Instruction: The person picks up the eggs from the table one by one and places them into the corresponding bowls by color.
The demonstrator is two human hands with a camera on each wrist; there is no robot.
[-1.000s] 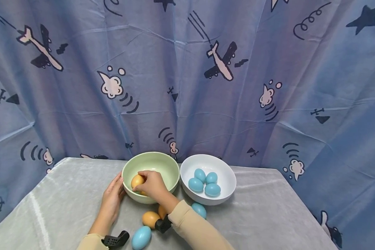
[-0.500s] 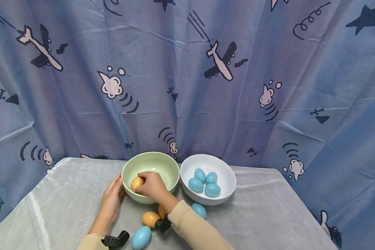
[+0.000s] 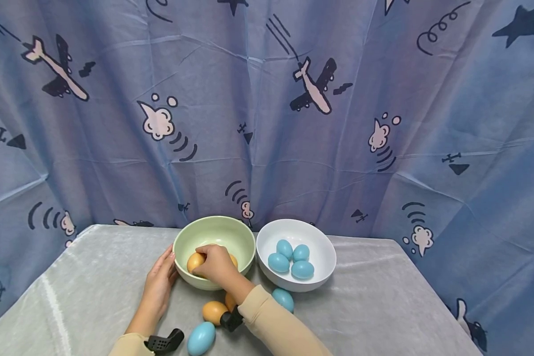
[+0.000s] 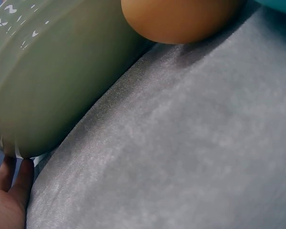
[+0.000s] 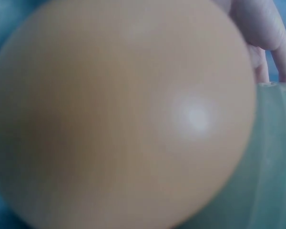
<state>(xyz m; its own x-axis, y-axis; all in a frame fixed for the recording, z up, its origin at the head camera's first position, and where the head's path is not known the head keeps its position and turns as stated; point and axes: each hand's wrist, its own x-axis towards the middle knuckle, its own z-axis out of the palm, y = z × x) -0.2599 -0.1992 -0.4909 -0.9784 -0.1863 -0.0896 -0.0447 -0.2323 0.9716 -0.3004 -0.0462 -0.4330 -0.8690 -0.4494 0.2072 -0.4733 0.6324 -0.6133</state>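
My right hand (image 3: 218,264) reaches into the light green bowl (image 3: 240,237), its thumb and fingers curled round an orange egg (image 3: 195,263). Another orange egg (image 3: 234,260) shows just right of that hand inside the bowl. My left hand (image 3: 157,284) rests against the bowl's left outer side with fairly straight fingers; in the left wrist view its fingertips (image 4: 24,171) touch the green wall. The right wrist view is mostly filled by a blurred orange egg (image 5: 124,114) close to the camera, with part of the right hand (image 5: 260,24) behind it above the bowl rim.
A white bowl (image 3: 325,249) holding several blue eggs (image 3: 302,270) stands right beside the green one. In front lie orange eggs (image 3: 214,313), partly behind the right wrist camera, a blue egg (image 3: 201,338) and another blue egg (image 3: 283,300). A patterned curtain (image 3: 267,123) hangs behind the table.
The right hand and the orange egg at its fingers have lowered slightly in the green bowl. An orange egg now shows right of the hand. The left hand stays in place.
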